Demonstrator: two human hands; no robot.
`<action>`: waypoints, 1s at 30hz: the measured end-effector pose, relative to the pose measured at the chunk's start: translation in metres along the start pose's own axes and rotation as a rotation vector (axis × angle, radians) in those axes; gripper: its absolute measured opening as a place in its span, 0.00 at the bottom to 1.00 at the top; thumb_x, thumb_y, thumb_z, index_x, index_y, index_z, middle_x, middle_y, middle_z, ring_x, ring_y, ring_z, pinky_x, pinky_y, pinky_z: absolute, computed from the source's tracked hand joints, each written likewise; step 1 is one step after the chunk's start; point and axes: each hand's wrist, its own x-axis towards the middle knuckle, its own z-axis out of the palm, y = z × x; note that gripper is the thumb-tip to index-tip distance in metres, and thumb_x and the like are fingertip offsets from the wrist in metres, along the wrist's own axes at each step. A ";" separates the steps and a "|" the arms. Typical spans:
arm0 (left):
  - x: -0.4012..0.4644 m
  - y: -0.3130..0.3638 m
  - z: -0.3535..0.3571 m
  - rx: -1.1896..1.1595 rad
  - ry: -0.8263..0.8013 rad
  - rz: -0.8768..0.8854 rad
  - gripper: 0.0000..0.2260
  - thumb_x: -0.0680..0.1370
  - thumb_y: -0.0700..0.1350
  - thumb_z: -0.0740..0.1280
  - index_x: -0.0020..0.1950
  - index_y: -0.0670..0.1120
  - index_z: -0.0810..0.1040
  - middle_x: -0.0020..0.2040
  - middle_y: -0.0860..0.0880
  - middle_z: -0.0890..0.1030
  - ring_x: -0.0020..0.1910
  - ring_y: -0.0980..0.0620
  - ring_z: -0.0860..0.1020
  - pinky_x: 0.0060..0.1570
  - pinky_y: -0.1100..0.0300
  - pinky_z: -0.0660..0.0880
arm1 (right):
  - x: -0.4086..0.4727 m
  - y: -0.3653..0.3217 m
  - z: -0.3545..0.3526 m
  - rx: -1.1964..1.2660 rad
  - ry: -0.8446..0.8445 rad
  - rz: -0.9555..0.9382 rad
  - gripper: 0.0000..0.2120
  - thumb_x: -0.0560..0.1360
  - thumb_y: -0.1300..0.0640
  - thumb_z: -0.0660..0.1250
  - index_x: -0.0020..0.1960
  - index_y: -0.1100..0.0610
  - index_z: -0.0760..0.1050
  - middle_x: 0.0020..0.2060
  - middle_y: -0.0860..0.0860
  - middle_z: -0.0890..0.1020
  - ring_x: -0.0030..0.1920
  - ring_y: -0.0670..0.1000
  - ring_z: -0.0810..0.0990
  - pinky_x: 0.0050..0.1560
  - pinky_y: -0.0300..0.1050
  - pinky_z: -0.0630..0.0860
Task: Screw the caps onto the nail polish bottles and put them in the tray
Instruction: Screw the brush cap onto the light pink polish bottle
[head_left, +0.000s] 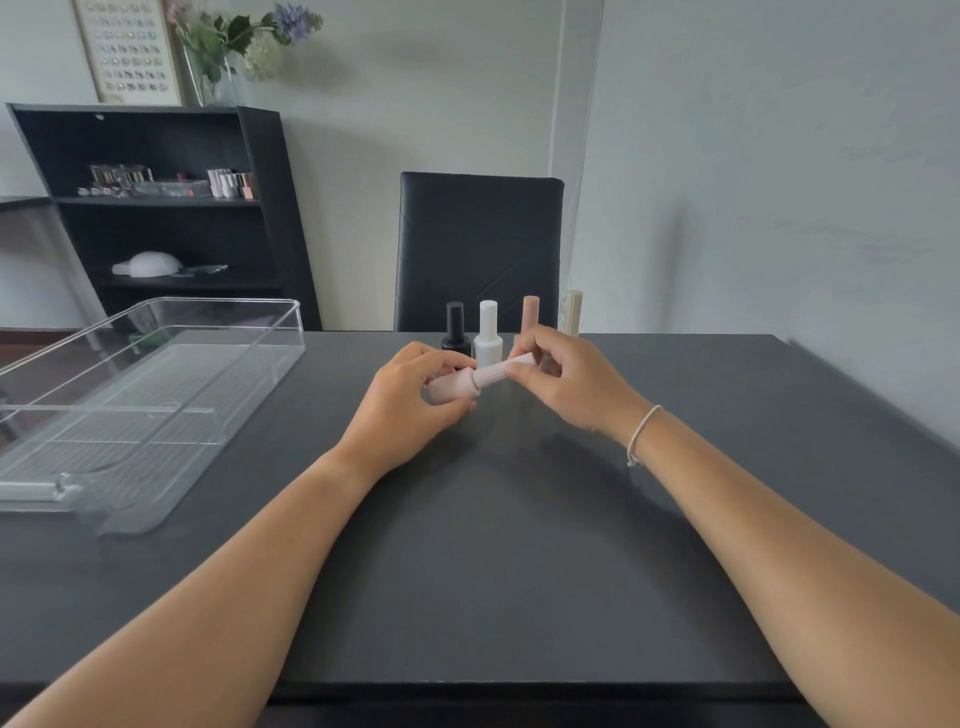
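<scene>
The fingers of the right hand are pinched around the ribbed cap of a pale pink bottle, while the left hand is closed around the bottle's body. The bottle is held nearly on its side, just above the tabletop, with the cap pointing up and to the right. The cap is seated against the neck; whether it is fully tightened cannot be told, so this step is judged to be the screwing of this cap.

Just behind the hands, 4 more bottles are stood upright in a row near the far edge of the tabletop: a black bottle, a white bottle, a dusty pink bottle partly hidden by the right hand, and a cream bottle of which only the top is seen. All 4 appear to be capped, though how tight those caps are cannot be judged.

The clear tray is set well apart to the left, and no bottle is seen in it. A thin bracelet is worn on the right wrist.

The task is therefore judged to be at an early stage: 1 bottle is in hand, none has been placed, and all 5 remain to be moved into the tray, with any loose caps to be tightened first.
</scene>
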 end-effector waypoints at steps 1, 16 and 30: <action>0.000 0.000 0.000 0.001 -0.001 0.000 0.16 0.69 0.42 0.73 0.55 0.53 0.78 0.48 0.52 0.74 0.45 0.60 0.71 0.43 0.68 0.68 | 0.000 0.000 0.000 -0.008 0.006 0.010 0.06 0.76 0.55 0.63 0.43 0.57 0.73 0.29 0.46 0.69 0.28 0.43 0.68 0.32 0.27 0.66; 0.000 0.000 0.000 0.018 -0.020 -0.007 0.16 0.69 0.43 0.73 0.56 0.53 0.78 0.49 0.51 0.75 0.46 0.60 0.71 0.43 0.68 0.67 | -0.001 0.000 -0.001 -0.003 -0.006 0.006 0.03 0.75 0.57 0.64 0.44 0.55 0.72 0.31 0.45 0.70 0.28 0.35 0.70 0.33 0.25 0.66; 0.000 0.000 0.000 0.032 -0.022 -0.003 0.16 0.70 0.44 0.73 0.56 0.53 0.78 0.49 0.52 0.74 0.45 0.58 0.71 0.43 0.67 0.68 | 0.000 -0.001 0.000 0.004 0.027 0.001 0.03 0.74 0.57 0.66 0.43 0.55 0.73 0.31 0.47 0.71 0.29 0.36 0.70 0.34 0.26 0.67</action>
